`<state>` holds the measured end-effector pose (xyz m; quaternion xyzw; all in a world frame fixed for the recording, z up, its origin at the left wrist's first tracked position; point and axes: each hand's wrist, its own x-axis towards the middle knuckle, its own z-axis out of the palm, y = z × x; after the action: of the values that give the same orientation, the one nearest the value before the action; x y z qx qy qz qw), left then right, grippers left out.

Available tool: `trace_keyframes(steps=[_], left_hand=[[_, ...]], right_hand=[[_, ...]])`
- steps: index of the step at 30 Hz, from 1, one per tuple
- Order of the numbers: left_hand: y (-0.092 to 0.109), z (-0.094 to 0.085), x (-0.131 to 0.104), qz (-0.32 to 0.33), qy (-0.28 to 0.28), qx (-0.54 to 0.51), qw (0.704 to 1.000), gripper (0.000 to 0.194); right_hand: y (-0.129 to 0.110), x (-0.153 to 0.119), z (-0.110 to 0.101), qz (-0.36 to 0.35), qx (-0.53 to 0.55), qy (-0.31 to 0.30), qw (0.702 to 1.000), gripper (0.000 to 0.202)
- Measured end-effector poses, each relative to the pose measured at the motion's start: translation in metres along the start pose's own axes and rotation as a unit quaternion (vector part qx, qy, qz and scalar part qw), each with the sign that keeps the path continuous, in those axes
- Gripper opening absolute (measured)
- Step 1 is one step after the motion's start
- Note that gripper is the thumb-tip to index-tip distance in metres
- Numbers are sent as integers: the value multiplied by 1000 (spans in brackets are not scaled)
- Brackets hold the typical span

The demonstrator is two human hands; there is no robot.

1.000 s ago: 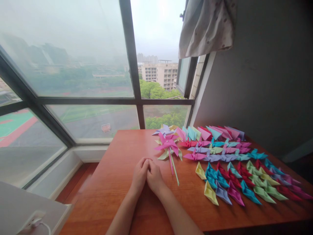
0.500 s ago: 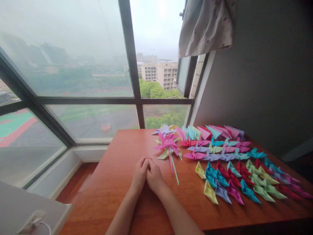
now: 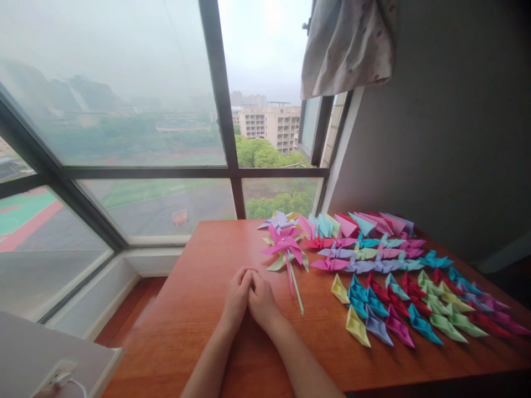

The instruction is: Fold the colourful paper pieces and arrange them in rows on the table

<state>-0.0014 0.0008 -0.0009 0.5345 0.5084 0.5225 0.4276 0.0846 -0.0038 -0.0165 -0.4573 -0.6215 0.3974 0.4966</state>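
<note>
My left hand and my right hand rest together on the wooden table, fingers folded and touching at the tips. Both look closed, with nothing seen in them; the palms are hidden. Just beyond my right hand lie paper pinwheels: a pink pinwheel on top of pale green paper, and a lilac pinwheel behind it. Their thin sticks, one pink and one green, point towards me. To the right spread rows of folded paper boats, the nearest being a yellow boat.
Several paper cranes stand in rows behind the boats, and folded paper planes line the table's far edge. Windows border the table ahead and left. A wall rises on the right; a curtain hangs above. A plugged-in socket is at lower left.
</note>
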Motion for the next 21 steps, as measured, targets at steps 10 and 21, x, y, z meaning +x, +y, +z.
trace_keyframes(steps=[10, 21], left_hand=[[0, 0, 1, 0, 4, 1, 1000, 25], [0, 0, 2, -1, 8, 5, 1000, 25]], right_hand=[[2, 0, 0, -5, 5, 0, 1000, 22], [4, -1, 2, -8, 15, 2, 1000, 19]])
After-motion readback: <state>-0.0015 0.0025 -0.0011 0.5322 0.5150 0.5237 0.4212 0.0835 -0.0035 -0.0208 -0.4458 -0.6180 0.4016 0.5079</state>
